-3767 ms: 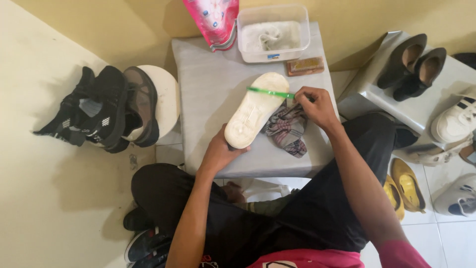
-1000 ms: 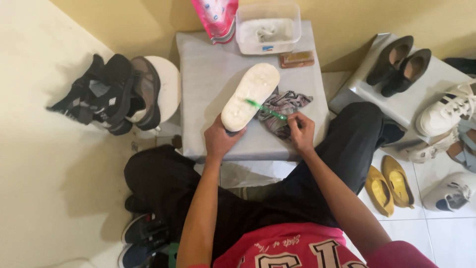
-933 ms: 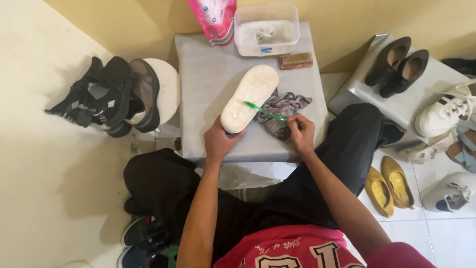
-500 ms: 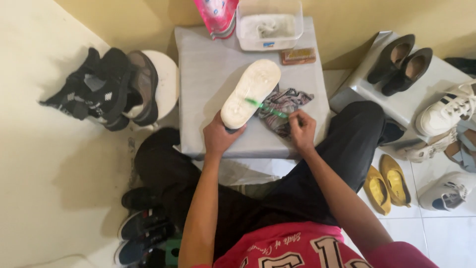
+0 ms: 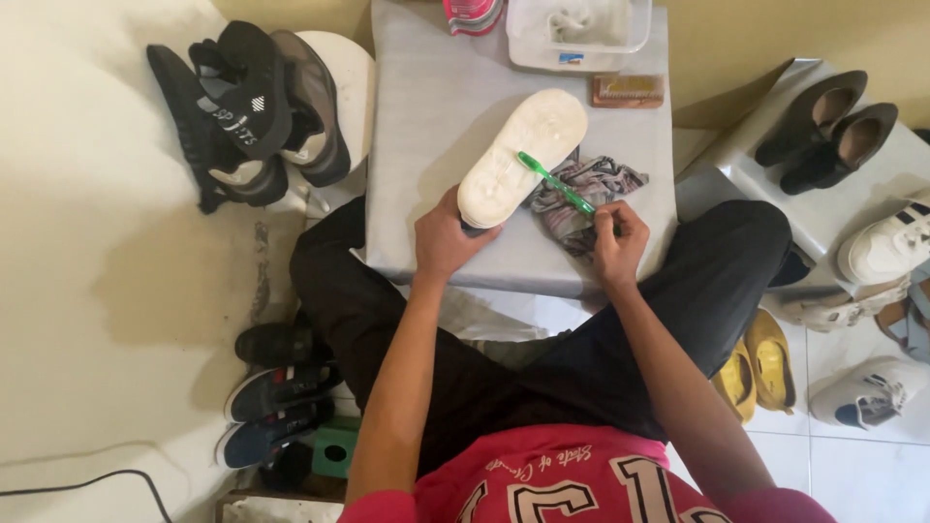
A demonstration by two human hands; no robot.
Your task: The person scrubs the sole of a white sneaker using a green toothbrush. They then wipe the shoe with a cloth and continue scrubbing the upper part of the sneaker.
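Head view. A low grey square tabletop [image 5: 426,126] is seen from above, between the knees of a seated person in black trousers and a red top.

A white rubber-soled shoe [image 5: 523,155] is laid sole up and slantwise near the middle of the tabletop. Its heel end is gripped by the left hand [image 5: 448,237], the fingers wrapped round it.

A green plastic toothbrush [image 5: 555,183] is held by the right hand [image 5: 618,237], the fingers pinched shut on the handle end. The brush head is set against the sole at its right edge.

A crumpled grey striped cloth [image 5: 591,189] is spread just beside the shoe, under the toothbrush and touching the right hand.

A clear plastic tub [image 5: 579,34] and a small brown wooden brush [image 5: 628,91] are placed at the far edge of the tabletop; a pink pouch [image 5: 473,14] is cut off by the frame beside the tub.

Black and grey sneakers [image 5: 252,107] are stacked on a white round stool [image 5: 354,73] at left. Dark heeled shoes [image 5: 833,126], white sneakers [image 5: 886,247] and yellow flat shoes [image 5: 756,363] are ranged at right. Dark sneakers [image 5: 276,392] are lined up on the floor under the left knee.
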